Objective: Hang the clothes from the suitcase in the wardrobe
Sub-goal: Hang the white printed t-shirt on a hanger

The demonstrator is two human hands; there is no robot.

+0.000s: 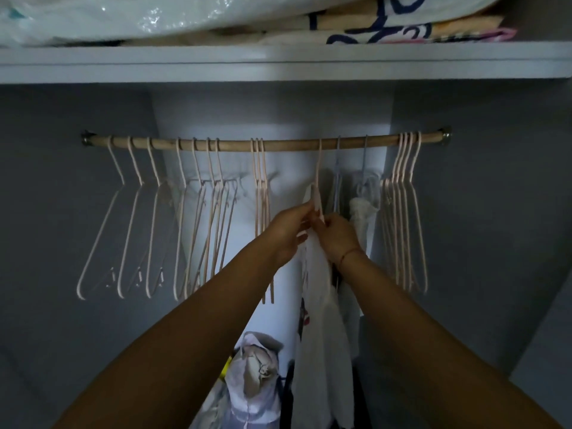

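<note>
Forearms reach up from the lower edge toward the wooden rail (288, 144). Above the rail runs a white shelf (278, 61) loaded with bedding. Below the rail's middle hangs a white garment (322, 335) on a pink hanger (318, 162). Empty pink hangers (102, 230) crowd the rail's left half, and more bunch at its right end. Just under the rail, the left hand (286, 232) and right hand (339, 236) meet at the garment's top, fingers curled and pinching its fabric at the hanger's shoulder. A thin bracelet (349, 253) circles the right wrist.
</note>
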